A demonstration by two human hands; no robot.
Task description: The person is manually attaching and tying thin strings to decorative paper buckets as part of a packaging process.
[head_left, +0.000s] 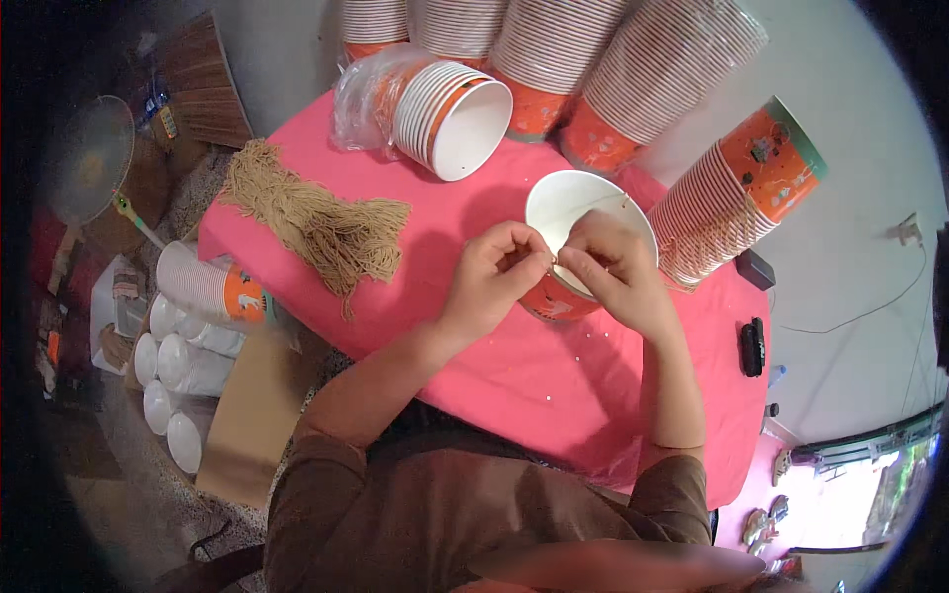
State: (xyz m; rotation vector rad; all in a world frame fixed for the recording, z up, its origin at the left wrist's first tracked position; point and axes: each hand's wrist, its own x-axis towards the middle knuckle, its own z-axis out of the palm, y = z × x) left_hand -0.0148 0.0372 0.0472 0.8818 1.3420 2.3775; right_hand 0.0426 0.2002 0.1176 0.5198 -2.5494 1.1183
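Paper bucket (565, 204) on the pink-clothed bench (474, 395): likely light, springy-walled, easily dented, best steadied by its rim (576, 172), where left hand (499, 272) and right hand (617, 267) pinch something too small to tell

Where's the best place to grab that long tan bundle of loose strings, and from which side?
Probably the middle of the tan string bundle, your left hand coming from its right across the pink tablecloth: that side is open, and its loose, splayed ends might shed strands.
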